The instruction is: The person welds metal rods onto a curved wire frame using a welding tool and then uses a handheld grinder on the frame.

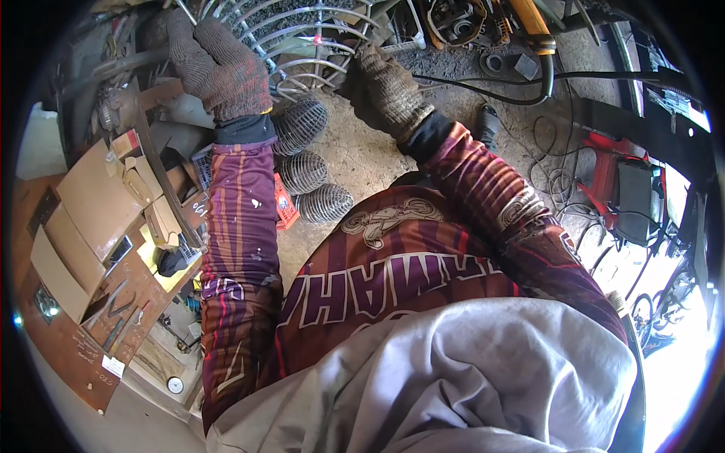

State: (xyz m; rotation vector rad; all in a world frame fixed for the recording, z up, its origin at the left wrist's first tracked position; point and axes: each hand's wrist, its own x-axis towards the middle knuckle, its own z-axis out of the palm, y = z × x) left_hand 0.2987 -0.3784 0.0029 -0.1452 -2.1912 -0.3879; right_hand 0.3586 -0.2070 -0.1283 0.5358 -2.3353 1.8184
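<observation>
My left hand [223,72], in a worn knitted glove, is at the upper left beside a round cage of bent metal rods [313,53]. Its fingers close together on a thin metal rod [186,10] by the cage's left side. My right hand [385,90], in a dirty brown glove, is at the cage's right edge with its fingers curled in against the rim. The fingertips there are partly hidden. Dark material shows behind the cage's bars. Three dark ribbed oval pieces [302,172] lie on the floor below the cage, next to my left forearm.
A red box [285,202] stands by the ribbed pieces. Cardboard boxes [94,200] and pliers [119,303] lie on a brown board at left. At upper right are a yellow-orange tool [532,26] and its black cable [521,101]. A red and grey machine [623,185] stands at right.
</observation>
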